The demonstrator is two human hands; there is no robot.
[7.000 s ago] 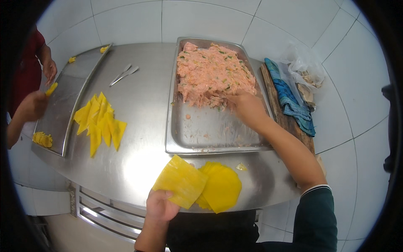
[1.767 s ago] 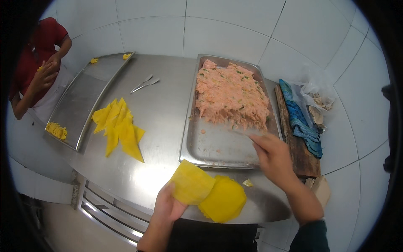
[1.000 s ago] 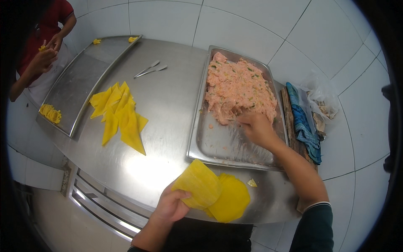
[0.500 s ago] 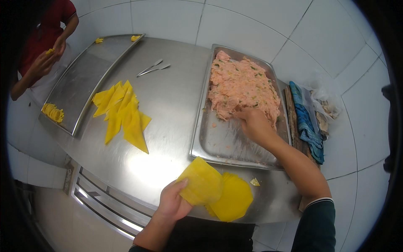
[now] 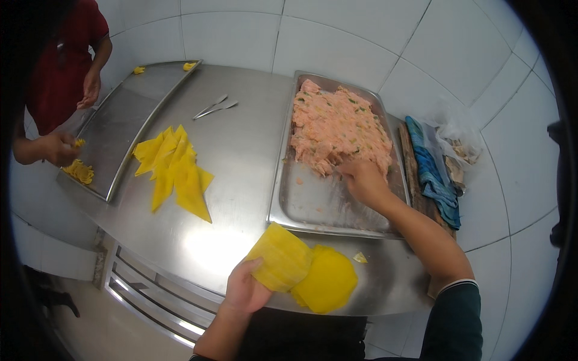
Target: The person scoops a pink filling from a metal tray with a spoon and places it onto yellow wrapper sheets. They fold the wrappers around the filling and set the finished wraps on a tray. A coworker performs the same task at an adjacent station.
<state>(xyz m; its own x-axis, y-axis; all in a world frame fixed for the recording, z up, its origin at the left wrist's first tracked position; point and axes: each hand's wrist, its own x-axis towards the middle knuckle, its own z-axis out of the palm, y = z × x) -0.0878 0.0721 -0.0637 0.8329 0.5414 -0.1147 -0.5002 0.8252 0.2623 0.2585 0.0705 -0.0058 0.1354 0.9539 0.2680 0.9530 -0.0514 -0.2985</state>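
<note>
The pink minced filling (image 5: 336, 127) lies heaped in the far half of a steel tray (image 5: 307, 207) near the bench's right end, its mass running lengthwise toward the wall. The right hand (image 5: 363, 182) is at the heap's near edge, fingers curled down into it; whether they have pinched off a portion cannot be told. From there the yellow wrapper (image 5: 282, 263) lies toward the bench's front edge and somewhat left, beyond the tray's near rim. The left hand (image 5: 245, 291) holds that wrapper by its near side, thumb on top, the sheet tipped up over a stack of round yellow wrappers (image 5: 328, 286) at the front edge.

The steel bench (image 5: 241, 150) carries folded yellow triangles (image 5: 174, 174) left of centre, two metal utensils (image 5: 214, 108) toward the back, and a second, shallower tray (image 5: 120, 129) at its left end, where another person's hands (image 5: 60, 147) work with small yellow pieces. Right of the filling tray lie a wooden board (image 5: 421, 204), a blue cloth (image 5: 430, 174) and a clear plastic bag (image 5: 460, 141). White tiles cover the wall behind.
</note>
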